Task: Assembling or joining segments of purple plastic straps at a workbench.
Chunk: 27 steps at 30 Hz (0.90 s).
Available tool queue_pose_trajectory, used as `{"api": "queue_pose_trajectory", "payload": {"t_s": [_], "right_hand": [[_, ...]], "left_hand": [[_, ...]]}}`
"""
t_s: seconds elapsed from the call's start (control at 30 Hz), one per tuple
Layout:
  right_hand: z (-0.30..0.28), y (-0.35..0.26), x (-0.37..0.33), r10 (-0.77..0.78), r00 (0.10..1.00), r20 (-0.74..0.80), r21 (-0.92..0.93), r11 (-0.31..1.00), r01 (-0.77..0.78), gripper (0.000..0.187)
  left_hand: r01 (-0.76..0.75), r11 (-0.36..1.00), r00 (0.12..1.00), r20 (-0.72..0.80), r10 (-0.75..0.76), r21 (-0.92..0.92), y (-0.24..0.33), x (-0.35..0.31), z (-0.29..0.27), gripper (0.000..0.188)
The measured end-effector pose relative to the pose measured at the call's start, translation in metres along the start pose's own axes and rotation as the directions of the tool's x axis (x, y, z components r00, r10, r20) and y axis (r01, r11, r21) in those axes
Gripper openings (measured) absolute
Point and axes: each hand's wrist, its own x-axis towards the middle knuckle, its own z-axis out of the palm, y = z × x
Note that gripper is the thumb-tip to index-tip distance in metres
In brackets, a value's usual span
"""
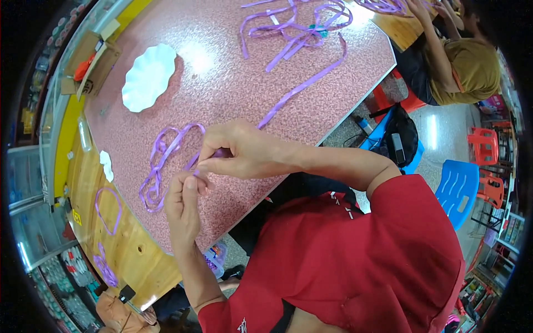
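Both my hands are over the near edge of the pink speckled table [222, 100]. My right hand [236, 150] is closed in a pinch on a purple ribbon [302, 86], whose one stretch runs from behind the hand toward the far right. My left hand [184, 201] sits just below, thumb and forefinger pressed together on a short bit of the ribbon close to the right fingertips. Beside the hands, more purple ribbon [157, 166] lies in loose loops on the table. The exact grip between the fingertips is partly hidden.
Farther off lie a purple ribbon bundle [300, 36] and a white scalloped dish [149, 77]. An open cardboard box [95, 64] stands at the far left. Ribbon loops [109, 211] rest on a wooden table [139, 261]. At right are a blue chair [458, 191] and another person [463, 66].
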Motion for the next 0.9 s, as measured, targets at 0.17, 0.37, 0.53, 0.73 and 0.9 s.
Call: {"api": "queue_pose_trajectory", "payload": {"t_s": [0.17,0.37,0.53,0.73,0.9], "right_hand": [[0.008,0.002,-0.007,-0.036,0.997,-0.063,-0.020,0.999,0.035,0.013],[0.012,0.010,-0.005,-0.085,0.996,0.041,-0.110,0.990,0.089,0.009],[-0.044,0.026,-0.011,-0.129,0.990,-0.058,-0.430,0.898,0.092,0.018],[-0.091,0.034,-0.040,-0.155,0.977,0.146,-0.725,0.655,0.213,0.022],[-0.070,0.039,-0.044,-0.192,0.975,0.115,-0.659,0.719,0.219,0.018]], "left_hand": [[-0.020,1.000,1.000,-0.004,0.020,-0.004,-0.009,-0.010,-0.009,0.026],[0.050,0.978,0.999,-0.007,-0.052,-0.203,-0.018,-0.017,-0.022,0.028],[0.241,0.875,0.948,-0.296,-0.119,0.421,-0.023,-0.019,-0.043,0.025],[-0.054,0.766,0.930,-0.246,0.271,0.641,-0.023,-0.006,-0.023,0.023],[-0.394,0.633,0.884,0.086,0.459,0.666,-0.006,0.023,0.033,0.029]]}}
